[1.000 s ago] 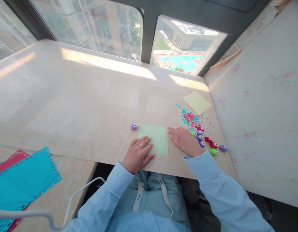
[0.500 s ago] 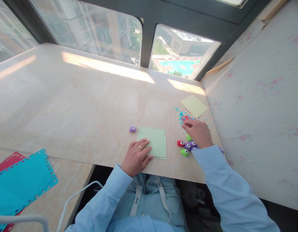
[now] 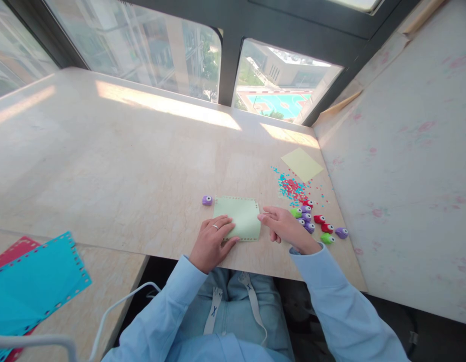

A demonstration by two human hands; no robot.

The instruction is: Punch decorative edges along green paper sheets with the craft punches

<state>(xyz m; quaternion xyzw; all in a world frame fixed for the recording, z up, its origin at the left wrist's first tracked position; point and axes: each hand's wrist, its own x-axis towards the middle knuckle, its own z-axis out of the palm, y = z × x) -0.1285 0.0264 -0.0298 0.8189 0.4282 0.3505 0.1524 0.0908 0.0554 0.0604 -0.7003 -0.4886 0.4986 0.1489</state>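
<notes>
A pale green paper square (image 3: pixel 238 216) with punched holes along its edges lies near the table's front edge. My left hand (image 3: pixel 212 242) rests flat on its lower left corner, fingers stretched out, a ring on one finger. My right hand (image 3: pixel 285 229) pinches the paper's right edge between thumb and forefinger, the other fingers curled, and that edge looks slightly lifted. A small purple paper punch (image 3: pixel 207 200) stands just left of the paper's far corner. Right beside my right hand sits a cluster of small punches (image 3: pixel 316 221), purple, red and green.
Red and teal paper confetti (image 3: pixel 292 187) is scattered beyond the punches, with a yellow paper square (image 3: pixel 301 164) behind it. On a lower surface at the left lie a teal punched sheet (image 3: pixel 36 281) over a red sheet (image 3: pixel 10 250). A stained wall (image 3: pixel 406 151) borders the table's right side.
My right hand came back from the confetti and punches to the green paper's right edge and pinched it. The punches look regrouped. My left hand stayed on the paper.
</notes>
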